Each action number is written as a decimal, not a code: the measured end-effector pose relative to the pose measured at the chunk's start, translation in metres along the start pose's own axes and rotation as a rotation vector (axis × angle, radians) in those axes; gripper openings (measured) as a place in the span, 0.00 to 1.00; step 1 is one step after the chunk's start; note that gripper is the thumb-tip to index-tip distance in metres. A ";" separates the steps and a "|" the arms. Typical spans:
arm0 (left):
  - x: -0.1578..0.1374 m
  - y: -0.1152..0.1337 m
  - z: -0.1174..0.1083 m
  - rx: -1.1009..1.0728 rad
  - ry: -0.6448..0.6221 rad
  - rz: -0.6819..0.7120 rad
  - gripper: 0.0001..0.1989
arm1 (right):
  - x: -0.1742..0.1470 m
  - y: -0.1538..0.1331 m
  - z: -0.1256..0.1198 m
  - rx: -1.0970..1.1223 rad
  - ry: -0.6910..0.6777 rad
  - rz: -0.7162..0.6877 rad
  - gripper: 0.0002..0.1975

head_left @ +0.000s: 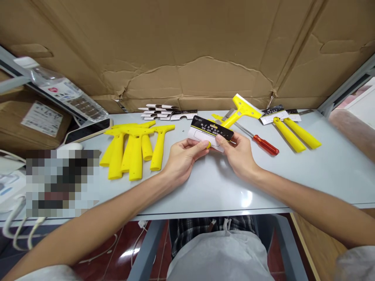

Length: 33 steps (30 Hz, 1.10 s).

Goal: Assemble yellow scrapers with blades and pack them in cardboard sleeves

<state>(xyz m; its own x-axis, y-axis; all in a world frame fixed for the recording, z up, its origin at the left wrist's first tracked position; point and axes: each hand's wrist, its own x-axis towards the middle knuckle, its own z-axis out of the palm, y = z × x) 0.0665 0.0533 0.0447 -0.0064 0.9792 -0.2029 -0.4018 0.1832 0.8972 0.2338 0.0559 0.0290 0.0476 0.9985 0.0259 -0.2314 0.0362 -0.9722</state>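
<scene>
Between my hands is a black-and-white printed packaging card (197, 134), tilted above the table. My left hand (183, 158) pinches its lower left part, with a small yellow tip by the thumb. My right hand (238, 154) grips its right end, thumb on the front. Behind the card, a yellow scraper (244, 109) points its wide head up to the right; its handle runs down behind the card, so I cannot tell whether my fingers hold it too. A red-handled screwdriver (265, 145) lies just right of my right hand.
Several yellow scraper handles (136, 156) lie at left. Stacked folded cards (159, 111) are at the back. Two carded scrapers (290, 134) lie at right. A plastic bottle (63, 89), a phone (88, 130) and cables (22, 230) are at left. Cardboard (187, 50) stands behind.
</scene>
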 end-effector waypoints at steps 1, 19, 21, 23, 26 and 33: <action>0.000 -0.001 0.000 0.012 0.001 0.015 0.18 | 0.000 0.001 0.000 -0.018 -0.013 -0.003 0.29; 0.005 -0.003 -0.002 -0.036 -0.004 0.083 0.29 | -0.002 0.007 -0.004 -0.264 -0.073 -0.004 0.33; 0.003 -0.002 -0.001 -0.034 0.001 0.074 0.29 | 0.000 0.007 -0.004 -0.218 -0.021 0.036 0.34; 0.002 -0.001 0.000 -0.031 0.007 0.066 0.27 | 0.004 0.004 -0.004 -0.154 0.005 0.063 0.34; 0.000 0.000 0.001 -0.028 -0.007 0.010 0.23 | 0.011 -0.002 -0.006 -0.050 -0.037 0.070 0.31; -0.007 0.004 0.004 0.093 -0.232 -0.187 0.24 | 0.030 -0.018 -0.017 0.081 0.002 -0.005 0.31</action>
<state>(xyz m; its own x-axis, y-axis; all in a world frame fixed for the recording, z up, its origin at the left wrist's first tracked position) 0.0683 0.0471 0.0518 0.2733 0.9195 -0.2827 -0.2909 0.3591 0.8868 0.2562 0.0850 0.0435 0.0504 0.9983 0.0301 -0.3088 0.0442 -0.9501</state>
